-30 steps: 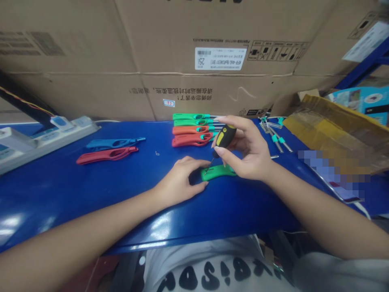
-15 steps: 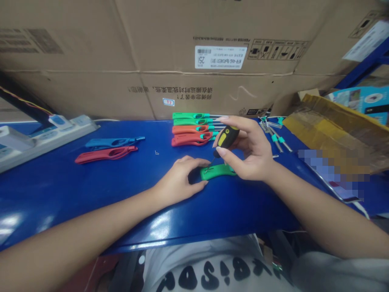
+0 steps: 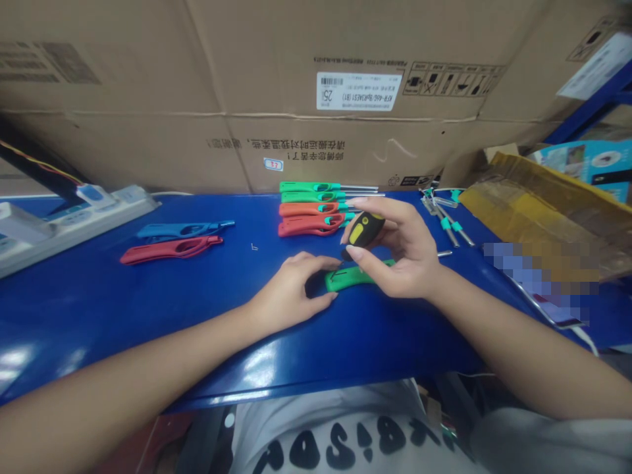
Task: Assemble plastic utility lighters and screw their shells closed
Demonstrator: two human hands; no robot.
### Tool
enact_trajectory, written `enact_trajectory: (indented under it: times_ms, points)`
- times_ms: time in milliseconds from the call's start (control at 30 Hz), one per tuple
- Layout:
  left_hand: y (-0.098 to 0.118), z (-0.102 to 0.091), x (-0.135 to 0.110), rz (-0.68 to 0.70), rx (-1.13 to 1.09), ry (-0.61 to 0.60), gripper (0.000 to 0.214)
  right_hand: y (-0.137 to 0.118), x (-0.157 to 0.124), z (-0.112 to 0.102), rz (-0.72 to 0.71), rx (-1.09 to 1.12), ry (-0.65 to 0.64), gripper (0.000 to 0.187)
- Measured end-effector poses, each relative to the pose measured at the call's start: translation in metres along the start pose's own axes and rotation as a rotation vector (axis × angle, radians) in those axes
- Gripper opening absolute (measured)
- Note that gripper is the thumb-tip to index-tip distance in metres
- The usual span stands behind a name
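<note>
My right hand (image 3: 402,247) grips a black and yellow screwdriver (image 3: 364,230), its shaft slanting down to the left. The tip is at the left end of a green lighter (image 3: 348,278) lying on the blue table. My left hand (image 3: 301,286) holds that same end of the lighter between thumb and forefinger. The lighter's middle is partly behind my right hand, and its metal tube end shows past the wrist. Beyond my hands lie several lighters in a row, two green (image 3: 309,197) and others orange (image 3: 309,209) and red (image 3: 309,226).
At left lie a blue casing (image 3: 170,230) and a red casing (image 3: 170,250), near a white power strip (image 3: 74,224). Tiny screws (image 3: 254,247) sit mid-table. Metal tubes (image 3: 449,227), a taped carton (image 3: 548,210) and a blurred phone (image 3: 543,289) are at right. A large cardboard box (image 3: 276,66) stands behind.
The screwdriver handle has tipped slightly left and lower, with my right hand shifting along with it. My left hand stays on the green lighter.
</note>
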State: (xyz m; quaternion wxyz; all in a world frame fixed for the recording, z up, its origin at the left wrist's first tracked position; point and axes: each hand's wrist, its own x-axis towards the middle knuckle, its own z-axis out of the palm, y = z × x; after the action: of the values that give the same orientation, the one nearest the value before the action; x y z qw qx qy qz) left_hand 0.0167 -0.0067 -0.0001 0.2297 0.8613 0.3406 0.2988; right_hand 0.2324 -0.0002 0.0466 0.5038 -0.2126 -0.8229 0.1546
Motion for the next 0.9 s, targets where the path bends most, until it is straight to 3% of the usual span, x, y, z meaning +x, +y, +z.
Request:
enact_trajectory:
  times_ms: [500, 733, 900]
  points:
    - [0.0, 0.0, 0.001, 0.007, -0.009, 0.004, 0.039, 0.003, 0.0, -0.001, 0.059, 0.015, -0.061, 0.059]
    - [-0.001, 0.001, 0.001, -0.02, -0.065, -0.003, 0.035, -0.002, 0.009, -0.006, 0.172, 0.081, -0.183, 0.059]
    - [-0.003, 0.002, 0.001, -0.012, -0.071, 0.017, 0.034, -0.002, 0.007, -0.004, 0.095, -0.214, -0.036, 0.053]
